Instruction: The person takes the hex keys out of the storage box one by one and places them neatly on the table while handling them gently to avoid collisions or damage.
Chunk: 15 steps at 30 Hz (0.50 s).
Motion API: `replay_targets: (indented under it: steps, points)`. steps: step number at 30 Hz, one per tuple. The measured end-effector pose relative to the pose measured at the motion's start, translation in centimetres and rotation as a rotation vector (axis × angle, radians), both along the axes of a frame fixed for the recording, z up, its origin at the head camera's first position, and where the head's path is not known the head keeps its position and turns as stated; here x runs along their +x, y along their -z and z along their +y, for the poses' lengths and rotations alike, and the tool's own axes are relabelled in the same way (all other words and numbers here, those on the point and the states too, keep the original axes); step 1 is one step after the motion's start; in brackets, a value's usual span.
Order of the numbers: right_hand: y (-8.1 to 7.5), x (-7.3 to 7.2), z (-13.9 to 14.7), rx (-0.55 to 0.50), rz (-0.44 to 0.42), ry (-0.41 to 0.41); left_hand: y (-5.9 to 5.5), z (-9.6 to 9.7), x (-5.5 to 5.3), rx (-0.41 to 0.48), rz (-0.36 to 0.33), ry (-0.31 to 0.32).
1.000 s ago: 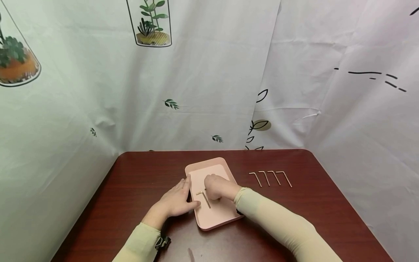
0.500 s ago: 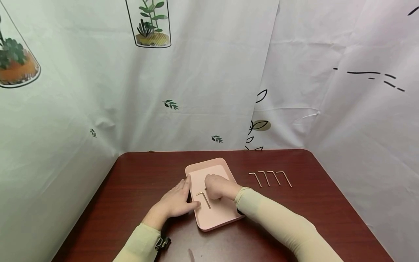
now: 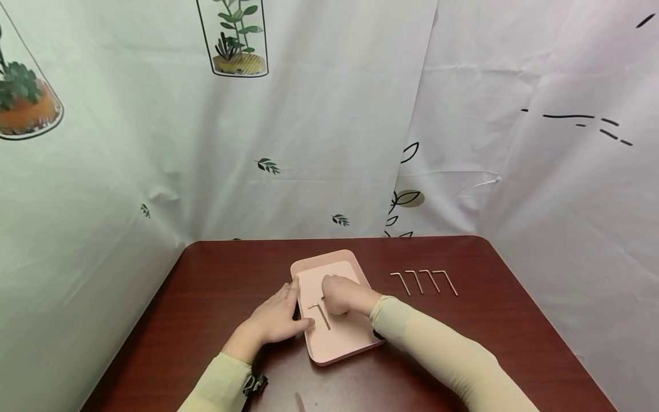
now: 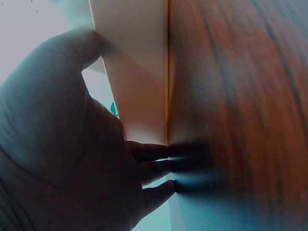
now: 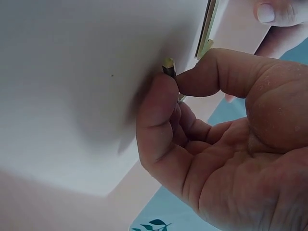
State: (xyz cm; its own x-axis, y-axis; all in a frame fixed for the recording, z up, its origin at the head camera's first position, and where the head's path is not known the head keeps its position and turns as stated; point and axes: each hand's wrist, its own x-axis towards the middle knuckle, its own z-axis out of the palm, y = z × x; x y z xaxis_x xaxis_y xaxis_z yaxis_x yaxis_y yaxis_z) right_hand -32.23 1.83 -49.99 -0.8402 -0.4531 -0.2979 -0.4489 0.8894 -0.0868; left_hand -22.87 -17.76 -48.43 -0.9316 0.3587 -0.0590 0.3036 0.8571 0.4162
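A pink tray (image 3: pixel 342 348) lies at a slant on the table. My left hand (image 3: pixel 275 315) rests against its left side with fingers straight along the outer wall (image 4: pixel 139 72) and the thumb over the rim. Inside the tray, one L-shaped hex key (image 3: pixel 322 318) lies near that thumb. My right hand (image 3: pixel 348 295) is over the tray floor and pinches another hex key (image 5: pixel 169 69) between thumb and index finger. Only a short end of the held key shows; the fingers hide the rest.
Several hex keys (image 3: pixel 429 281) lie in a row on the dark red-brown table (image 3: pixel 231 269), right of the tray. A white printed curtain (image 3: pixel 309 126) hangs behind and along both sides. A small mark (image 3: pixel 300 402) shows near the front of the table.
The head view has shifted very slightly. Both hands, the tray and the hex keys otherwise stay as they were.
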Motion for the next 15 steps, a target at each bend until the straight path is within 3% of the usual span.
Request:
replay_targets:
  steps: [4,6,9,15]
  points:
    - [-1.0,0.8,0.2,-0.013,0.013,-0.009,0.0,0.0,0.0,0.005,0.007,0.005]
    - [-3.1,1.9,0.2,-0.019,0.002,0.012,0.0,0.0,0.0,-0.005,0.005,0.003]
    - [-4.5,2.8,0.4,-0.031,0.002,0.026,0.1,0.0,0.0,-0.007,0.003,0.003]
    - [-5.6,3.4,0.8,-0.067,0.007,0.037,0.1,0.0,0.0,-0.003,0.001,0.005]
